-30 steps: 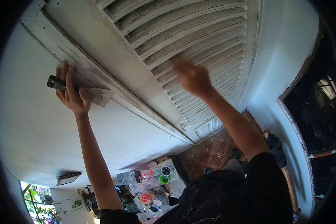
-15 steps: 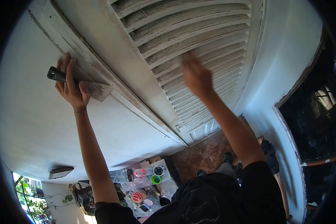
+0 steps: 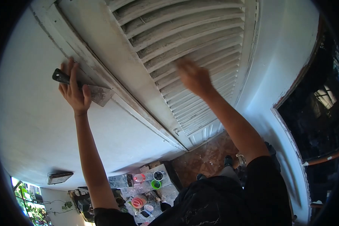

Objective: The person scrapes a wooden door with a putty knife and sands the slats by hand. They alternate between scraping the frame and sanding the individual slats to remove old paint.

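Observation:
My left hand (image 3: 75,90) rests against the white wall beside the door frame, with a putty knife (image 3: 100,95) in its grasp. The knife's dark handle passes between the fingers, and its wide, stained blade lies near the wooden frame (image 3: 120,98). My right hand (image 3: 194,77) is at the slats of a louvered door (image 3: 199,41). Its fingers are smeared by motion, and whether they hold anything is hidden. The slats look worn, with dark marks on the upper ones.
Below, a cluttered table (image 3: 169,194) holds a green cup (image 3: 156,184), a pink container (image 3: 138,202) and other tubs. A wall fixture (image 3: 59,177) is at lower left. A dark window (image 3: 312,113) stands right, tiled floor (image 3: 203,152) below.
My right hand has shifted slightly left and down along the slats. My left hand still holds the putty knife near the frame. The view has tilted slightly.

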A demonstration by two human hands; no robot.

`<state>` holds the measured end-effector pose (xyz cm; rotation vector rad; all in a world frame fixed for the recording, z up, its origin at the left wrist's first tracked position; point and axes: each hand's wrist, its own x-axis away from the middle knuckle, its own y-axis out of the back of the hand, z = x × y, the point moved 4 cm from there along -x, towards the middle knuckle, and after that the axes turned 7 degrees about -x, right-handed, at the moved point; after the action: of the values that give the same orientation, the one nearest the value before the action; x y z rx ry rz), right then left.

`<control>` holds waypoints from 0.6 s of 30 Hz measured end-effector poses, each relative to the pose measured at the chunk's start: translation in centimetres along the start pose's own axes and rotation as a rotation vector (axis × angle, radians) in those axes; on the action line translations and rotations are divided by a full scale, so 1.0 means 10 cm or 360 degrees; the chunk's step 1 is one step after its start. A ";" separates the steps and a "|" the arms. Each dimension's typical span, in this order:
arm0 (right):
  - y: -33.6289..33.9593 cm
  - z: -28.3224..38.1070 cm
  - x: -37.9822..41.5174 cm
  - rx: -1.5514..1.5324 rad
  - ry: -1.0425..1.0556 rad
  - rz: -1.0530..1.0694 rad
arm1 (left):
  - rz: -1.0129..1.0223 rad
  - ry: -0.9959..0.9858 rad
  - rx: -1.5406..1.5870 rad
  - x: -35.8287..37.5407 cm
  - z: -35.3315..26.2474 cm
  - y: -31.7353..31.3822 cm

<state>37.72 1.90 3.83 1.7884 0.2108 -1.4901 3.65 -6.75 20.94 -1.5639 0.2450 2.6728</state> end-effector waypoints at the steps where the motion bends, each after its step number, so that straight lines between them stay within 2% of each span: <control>1: 0.16 -0.15 0.00 0.0051 -0.0299 -0.0001 | 0.0059 -0.0016 0.0005 0.00 0.00 0.02; 2: 0.22 -0.26 -0.02 0.0107 -0.0187 -0.0246 | 0.0046 -0.0012 -0.0015 0.00 0.01 0.05; 4: 0.05 -0.02 -0.02 0.0211 -0.0387 -0.0273 | 0.0156 0.0006 0.0076 0.00 0.01 0.04; 5: -0.10 0.13 0.01 0.0034 -0.0297 -0.0113 | 0.0187 0.0028 0.0098 0.01 0.02 0.05; 6: -0.14 0.37 -0.01 -0.0116 -0.0067 -0.0159 | 0.0182 0.0018 0.0092 0.00 0.03 0.05; 8: 0.02 0.45 -0.05 -0.0197 0.0155 -0.0120 | 0.0245 -0.0004 0.0133 0.01 0.04 0.08; 11: 0.04 -0.07 0.01 0.0048 -0.0200 -0.0033 | 0.0384 -0.0035 0.0158 0.01 0.06 0.14; 12: 0.10 -0.18 -0.03 0.0098 -0.0209 -0.0211 | 0.0382 -0.0031 0.0144 0.00 0.07 0.17; 14: -0.03 0.04 -0.03 0.0159 -0.0417 -0.0373 | 0.0446 -0.0076 0.0192 -0.03 0.05 0.19; 15: -0.17 0.16 0.03 -0.0017 -0.0351 -0.0241 | 0.0442 -0.0078 0.0195 -0.05 0.04 0.19; 16: -0.32 0.32 0.10 -0.0159 -0.0141 -0.0129 | 0.0445 -0.0066 0.0208 -0.05 0.03 0.20; 18: -0.02 0.50 0.01 -0.0290 0.0096 -0.0072 | 0.0456 -0.0065 0.0240 -0.09 0.05 0.23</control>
<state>33.85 -1.19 3.57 1.6930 0.4066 -1.4021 3.40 -8.96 22.19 -1.5311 0.7018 2.8071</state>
